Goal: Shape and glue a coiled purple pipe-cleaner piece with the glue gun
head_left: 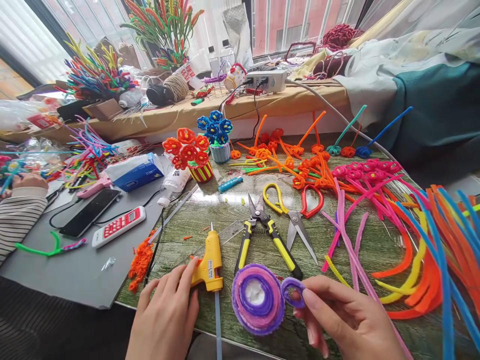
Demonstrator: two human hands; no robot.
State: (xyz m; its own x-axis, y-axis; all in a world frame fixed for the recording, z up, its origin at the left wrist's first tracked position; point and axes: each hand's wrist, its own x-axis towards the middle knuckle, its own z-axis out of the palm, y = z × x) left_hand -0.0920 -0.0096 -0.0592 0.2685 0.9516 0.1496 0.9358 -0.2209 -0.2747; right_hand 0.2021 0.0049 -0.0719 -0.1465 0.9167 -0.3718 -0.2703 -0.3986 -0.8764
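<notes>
At the bottom centre of the frame, a coiled disc of purple and pink pipe cleaner with a white middle (257,298) lies on the green wood-patterned table (330,240). Just to its right, a small purple pipe-cleaner ring (292,291) is pinched between thumb and fingertips of the right hand (345,320) — the ring is touching the disc's edge. The left hand (167,315), at the bottom left of centre, is laid with fingers loosely spread, and the handle of a yellow hot-glue gun (209,262) is touched by its fingertips; whether the gun is gripped cannot be told. A glue stick (218,320) is seen trailing from the gun toward the bottom edge. Above the disc, yellow-handled black pliers (266,240) and scissors with one yellow and one red loop (294,212) are laid side by side. Loose pink, orange, yellow and blue pipe cleaners (412,240) are spread over the right of the frame. At the far left, a striped sleeve (17,220) of another person is visible.
</notes>
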